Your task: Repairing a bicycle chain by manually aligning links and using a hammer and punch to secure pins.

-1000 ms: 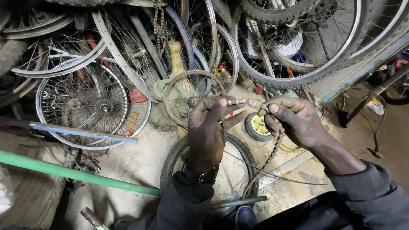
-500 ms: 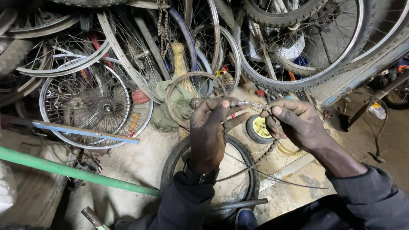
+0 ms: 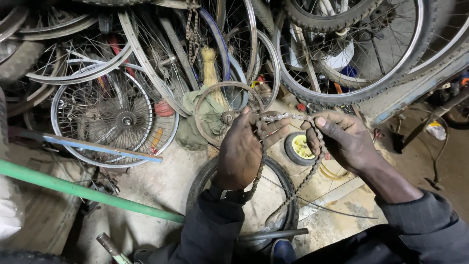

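Both my hands hold a rusty bicycle chain stretched between them at chest height. My left hand pinches one end of the taut top stretch, and a length of chain drops past its palm. My right hand grips the other end with thumb and fingers, and the chain hangs from it in a loop down to a black tyre lying on the floor under my arms. A thin wire runs across the floor below the right wrist.
Many bicycle wheels and rims lean stacked along the back. A green pipe slants across the left. A small yellow-hubbed wheel lies on the dusty floor. A metal bar sits near my knees.
My hands have drawn slightly apart, stretching the top of the chain straighter. The hanging loop has shifted a little.
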